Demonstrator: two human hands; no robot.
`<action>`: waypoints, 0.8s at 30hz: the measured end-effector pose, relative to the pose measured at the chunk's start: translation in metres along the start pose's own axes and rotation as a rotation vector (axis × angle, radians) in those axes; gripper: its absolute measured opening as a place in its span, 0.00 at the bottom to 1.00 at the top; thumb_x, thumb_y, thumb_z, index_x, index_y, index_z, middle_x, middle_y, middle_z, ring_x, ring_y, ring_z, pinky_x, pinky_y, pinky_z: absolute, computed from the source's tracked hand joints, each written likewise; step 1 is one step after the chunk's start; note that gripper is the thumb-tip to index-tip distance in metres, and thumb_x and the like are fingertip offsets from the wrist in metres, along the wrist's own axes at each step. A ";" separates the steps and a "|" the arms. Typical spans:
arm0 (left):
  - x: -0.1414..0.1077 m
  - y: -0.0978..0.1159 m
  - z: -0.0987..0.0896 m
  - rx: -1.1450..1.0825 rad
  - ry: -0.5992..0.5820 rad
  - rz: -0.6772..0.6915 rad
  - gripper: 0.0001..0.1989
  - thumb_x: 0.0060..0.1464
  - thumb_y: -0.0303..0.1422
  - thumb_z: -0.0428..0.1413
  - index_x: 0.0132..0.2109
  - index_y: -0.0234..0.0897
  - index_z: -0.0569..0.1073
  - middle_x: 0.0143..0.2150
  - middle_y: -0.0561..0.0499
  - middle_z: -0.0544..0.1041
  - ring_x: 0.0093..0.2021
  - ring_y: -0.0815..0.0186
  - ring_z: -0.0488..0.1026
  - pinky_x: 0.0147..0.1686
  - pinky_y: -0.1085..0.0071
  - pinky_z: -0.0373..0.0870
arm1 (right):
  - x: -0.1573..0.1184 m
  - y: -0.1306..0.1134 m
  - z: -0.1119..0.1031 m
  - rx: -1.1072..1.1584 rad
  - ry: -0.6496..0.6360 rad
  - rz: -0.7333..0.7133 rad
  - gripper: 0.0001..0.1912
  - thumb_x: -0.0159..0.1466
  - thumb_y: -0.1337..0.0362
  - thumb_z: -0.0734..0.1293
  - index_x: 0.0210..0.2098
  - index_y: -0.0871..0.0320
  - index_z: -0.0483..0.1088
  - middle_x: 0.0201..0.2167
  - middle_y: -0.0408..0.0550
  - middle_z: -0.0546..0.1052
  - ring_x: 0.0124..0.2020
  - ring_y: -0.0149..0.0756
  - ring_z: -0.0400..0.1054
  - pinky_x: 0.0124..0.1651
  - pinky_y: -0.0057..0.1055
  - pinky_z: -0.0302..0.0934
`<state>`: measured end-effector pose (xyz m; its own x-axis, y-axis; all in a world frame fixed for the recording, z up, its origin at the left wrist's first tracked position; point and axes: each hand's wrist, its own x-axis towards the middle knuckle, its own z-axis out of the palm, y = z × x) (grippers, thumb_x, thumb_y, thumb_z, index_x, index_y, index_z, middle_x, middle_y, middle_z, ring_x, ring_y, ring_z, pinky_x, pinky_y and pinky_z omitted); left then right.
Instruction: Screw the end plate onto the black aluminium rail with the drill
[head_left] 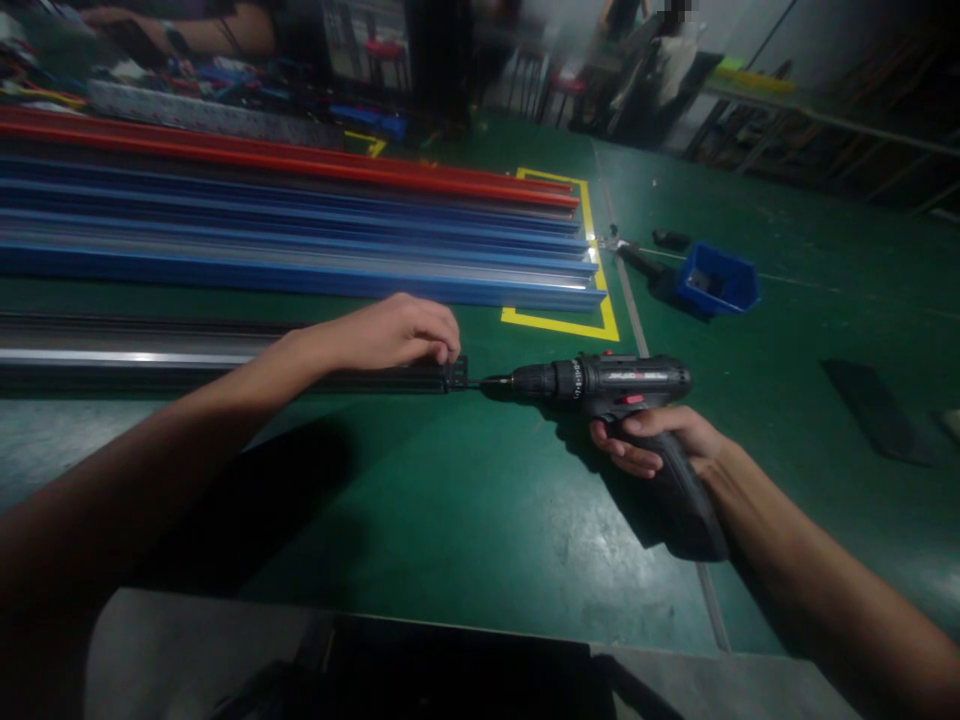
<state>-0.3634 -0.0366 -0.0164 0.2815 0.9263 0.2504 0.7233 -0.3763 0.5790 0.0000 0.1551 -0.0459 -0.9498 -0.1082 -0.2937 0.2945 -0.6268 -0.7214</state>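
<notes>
1. Right fingers [637, 460] wrap the grip of the drill [630, 375], whose bit [496, 381] points toward the left fingers [439, 325] and meets the black end piece [459, 373] just beside them.
2. Left fingers curl down over that end piece; whether they pinch it, I cannot tell.
3. The dark rail [150, 357] extends leftward from the left fingers along the tabletop [465, 520].
4. The drill looks rigid and fairly heavy, best held by its grip; the rail seems stiff, smooth and perhaps slippery, best steadied near its end.
5. Lettering on the drill's side is too blurred to read; its collar carries tiny numerals.
</notes>
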 end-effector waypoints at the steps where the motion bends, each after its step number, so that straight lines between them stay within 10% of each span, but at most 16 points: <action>1: 0.000 0.000 0.000 0.000 -0.001 0.002 0.10 0.63 0.28 0.56 0.37 0.40 0.83 0.38 0.53 0.82 0.36 0.71 0.77 0.42 0.73 0.70 | 0.000 0.000 0.001 -0.003 0.005 0.001 0.12 0.66 0.67 0.71 0.45 0.71 0.78 0.33 0.50 0.77 0.20 0.21 0.62 0.26 0.21 0.68; 24: -0.001 -0.001 0.000 0.035 0.003 0.008 0.11 0.64 0.29 0.55 0.38 0.40 0.83 0.39 0.52 0.83 0.38 0.70 0.79 0.42 0.74 0.71 | 0.000 0.004 -0.006 -0.030 -0.045 -0.043 0.15 0.68 0.65 0.69 0.48 0.71 0.78 0.36 0.52 0.77 0.21 0.22 0.61 0.27 0.21 0.67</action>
<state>-0.3641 -0.0368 -0.0172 0.2855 0.9233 0.2571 0.7430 -0.3827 0.5492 0.0018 0.1571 -0.0522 -0.9652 -0.1170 -0.2337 0.2556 -0.6087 -0.7511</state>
